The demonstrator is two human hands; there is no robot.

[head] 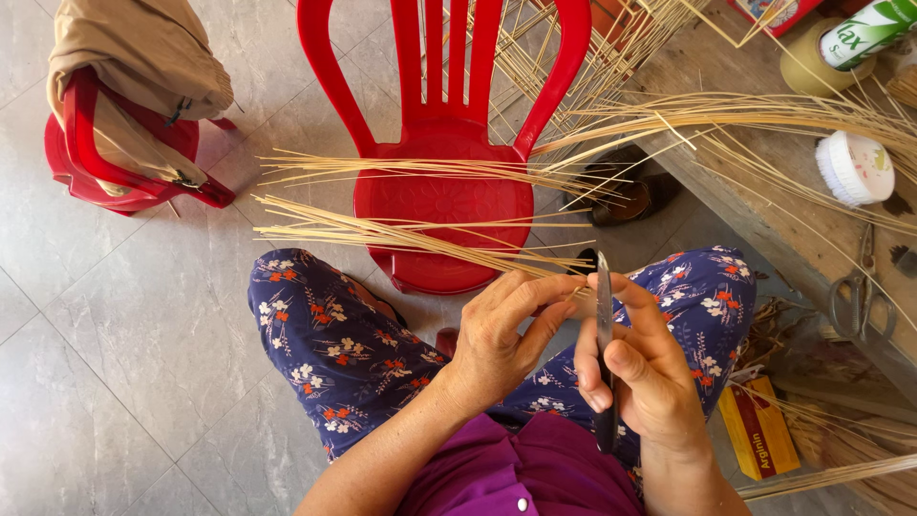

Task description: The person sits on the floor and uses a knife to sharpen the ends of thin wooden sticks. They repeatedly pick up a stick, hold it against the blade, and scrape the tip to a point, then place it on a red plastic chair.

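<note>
My left hand (501, 334) pinches the near ends of a bundle of thin pale bamboo strips (401, 234) that fan out leftward over my lap. My right hand (645, 368) grips a narrow dark knife (604, 325), held upright with its blade against the strips right beside my left fingertips. Both hands sit above my knees, which are covered in blue floral trousers (334, 334). A second spread of strips (401, 170) lies across the seat of the red plastic chair (444, 182) in front of me.
A second red chair (105, 158) draped with tan cloth stands at the left. A wooden bench (793, 220) on the right carries more strips, scissors (863, 296), a white brush (853, 167) and a container (836, 43). A yellow box (759, 425) lies by my right knee.
</note>
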